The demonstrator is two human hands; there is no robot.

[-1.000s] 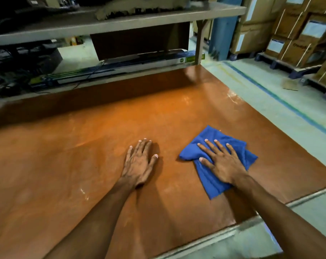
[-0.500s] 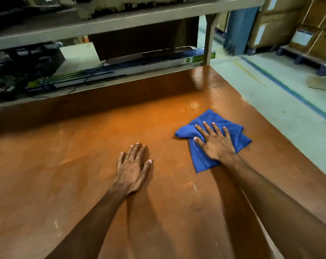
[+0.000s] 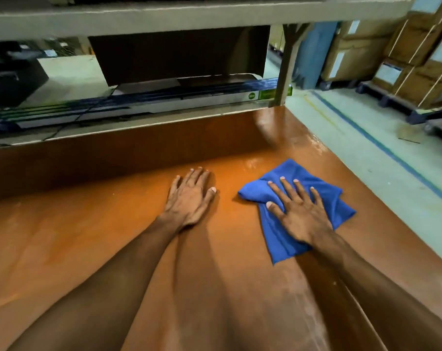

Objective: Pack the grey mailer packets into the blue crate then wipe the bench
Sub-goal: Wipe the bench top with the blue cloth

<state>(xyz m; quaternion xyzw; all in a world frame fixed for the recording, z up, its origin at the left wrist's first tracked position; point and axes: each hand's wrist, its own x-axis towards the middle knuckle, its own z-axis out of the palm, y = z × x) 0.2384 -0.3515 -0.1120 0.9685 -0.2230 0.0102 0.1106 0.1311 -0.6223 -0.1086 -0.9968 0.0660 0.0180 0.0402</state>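
Right hand (image 3: 301, 214) lay flat, fingers spread, pressing the blue cloth (image 3: 291, 171) onto the orange desk (image 3: 88, 236), right of centre; left hand (image 3: 189, 196) rested flat on bare desk just beside it, fingers straight, holding nothing; long box (image 3: 189, 100) on the shelf up top had a green label (image 3: 268, 93), too blurry to read; same for the cartons (image 3: 417, 72) upper right

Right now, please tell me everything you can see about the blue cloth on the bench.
The blue cloth looks like soft, thin fabric, plain bright blue, loosely folded with creases and uneven edges. It lies flat on the orange-brown bench, near its right edge. The right hand presses on it with spread, straight fingers and covers its middle; one corner sticks out toward the person. The left hand rests on the bench beside it and does not touch it.
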